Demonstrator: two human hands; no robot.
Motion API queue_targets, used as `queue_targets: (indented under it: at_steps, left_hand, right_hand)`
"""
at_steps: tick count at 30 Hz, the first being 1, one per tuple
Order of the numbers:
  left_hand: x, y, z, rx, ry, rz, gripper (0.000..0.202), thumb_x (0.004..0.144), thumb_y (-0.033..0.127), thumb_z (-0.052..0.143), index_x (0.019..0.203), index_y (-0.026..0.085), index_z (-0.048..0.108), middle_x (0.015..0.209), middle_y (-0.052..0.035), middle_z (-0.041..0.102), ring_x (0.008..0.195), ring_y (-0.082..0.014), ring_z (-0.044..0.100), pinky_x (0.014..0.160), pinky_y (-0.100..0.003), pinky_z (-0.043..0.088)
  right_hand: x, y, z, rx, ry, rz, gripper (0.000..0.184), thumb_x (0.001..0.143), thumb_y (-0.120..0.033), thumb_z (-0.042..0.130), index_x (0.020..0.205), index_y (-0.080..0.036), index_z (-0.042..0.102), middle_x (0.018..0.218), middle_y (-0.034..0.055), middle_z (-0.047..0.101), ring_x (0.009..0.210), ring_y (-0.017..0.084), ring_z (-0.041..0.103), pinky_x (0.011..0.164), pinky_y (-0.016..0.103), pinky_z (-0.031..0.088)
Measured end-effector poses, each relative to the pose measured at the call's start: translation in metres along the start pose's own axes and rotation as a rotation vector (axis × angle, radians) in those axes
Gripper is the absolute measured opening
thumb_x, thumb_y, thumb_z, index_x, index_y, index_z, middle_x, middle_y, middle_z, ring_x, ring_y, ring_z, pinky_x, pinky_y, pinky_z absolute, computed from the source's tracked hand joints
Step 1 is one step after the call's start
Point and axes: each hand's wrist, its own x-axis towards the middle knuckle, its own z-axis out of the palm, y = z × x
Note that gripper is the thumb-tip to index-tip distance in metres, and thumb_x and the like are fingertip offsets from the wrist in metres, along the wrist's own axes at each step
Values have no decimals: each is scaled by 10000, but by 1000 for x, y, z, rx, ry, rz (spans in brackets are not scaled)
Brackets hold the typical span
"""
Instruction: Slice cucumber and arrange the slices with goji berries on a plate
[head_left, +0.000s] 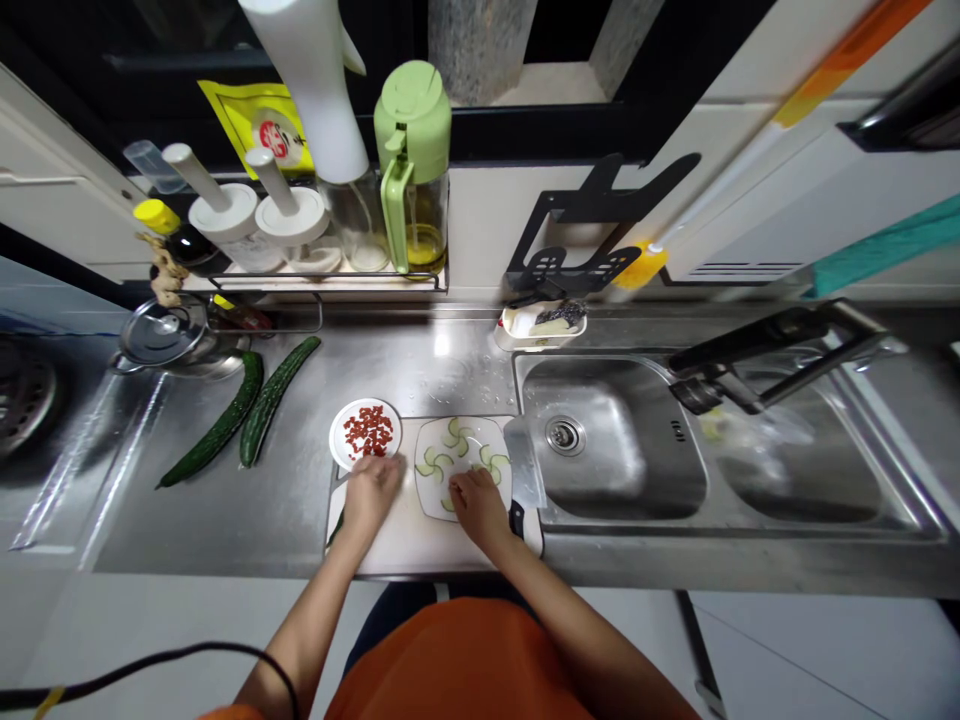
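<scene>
My left hand (375, 490) is at the near rim of a small white plate (335, 432) of chopped red pieces (369, 432). Its fingers are curled together, and whatever they hold is too small to make out. Over the near right part of a white square plate (463, 462) is my right hand (478, 508), fingertips pinched, their contents hidden. Thin pale green slices, apparently cucumber (456, 436), lie in fanned clusters on that plate; my right hand partly covers some. Beneath is a light cutting board (409, 540). A cleaver (526, 465) with a black handle rests at its right side.
Two whole cucumbers (276, 400) lie left on the steel counter, near a lidded pot (165, 335). A double sink (615, 440) with a black faucet (772, 350) is right. Behind, a rack (322, 280) holds seasoning jars and a green oil bottle (416, 170).
</scene>
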Motion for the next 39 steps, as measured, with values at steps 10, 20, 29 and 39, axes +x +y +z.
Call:
queue_targets:
  at_steps: [10,20,29,39]
  left_hand:
    - [-3,36,48,49,-100,115,177,829,238,502,711,196,627,735,-53,586,781,-185,532,762,-323,415]
    - [-4,33,57,91,-98,92,184,834,236,493,712,187,622,733,-57,587,796,-187,521,774,-321,408]
    - [-3,35,57,118,-106,96,192,839,224,472,736,186,630,739,-65,574,796,-195,508,770,-337,411]
    - [-5,29,55,99,-114,115,160,837,224,487,771,197,631,778,-67,585,866,-209,530,790,-348,417]
  right_hand:
    - [9,0,6,-6,-12,-48,161,841,-157,461,856,-176,620,800,59,572,810,200,448,761,328,348]
    - [15,0,11,6,10,-80,266,851,-152,440,1044,-176,621,886,80,581,850,214,437,800,347,358]
    - [20,1,18,6,5,-104,272,839,-134,438,1013,-192,639,842,71,587,824,212,434,785,346,352]
    - [21,2,17,19,0,-77,272,829,-121,451,1016,-190,636,861,65,586,824,205,433,794,337,348]
